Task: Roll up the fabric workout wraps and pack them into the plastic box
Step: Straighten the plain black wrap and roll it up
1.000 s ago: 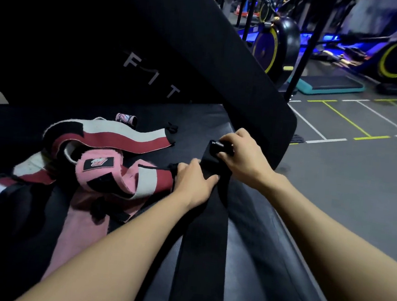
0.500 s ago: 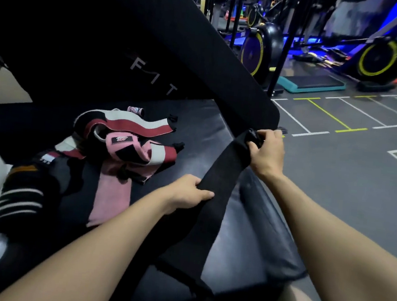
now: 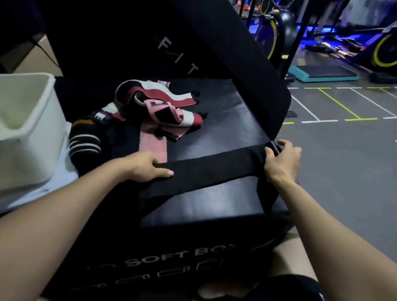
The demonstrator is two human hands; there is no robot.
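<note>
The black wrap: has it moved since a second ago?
Yes. The black wrap, which ran toward the person, now lies stretched crosswise over the black soft box, from the left hand to the right hand.

A black wrap (image 3: 215,169) is stretched flat across the top of a black soft box (image 3: 212,200), which is marked "SOFT BO" on its front face. The wrap's far end is gripped by the right hand (image 3: 281,162) at the box's right edge; its near part is pressed down by the left hand (image 3: 148,167). Behind the wrap on the box, a heap of pink, red, white and black wraps (image 3: 164,113) is laid. Left of the box, a white plastic box (image 3: 12,130) is placed. Exercise bikes (image 3: 391,47) are seen beyond, on the grey floor (image 3: 349,165).
</note>
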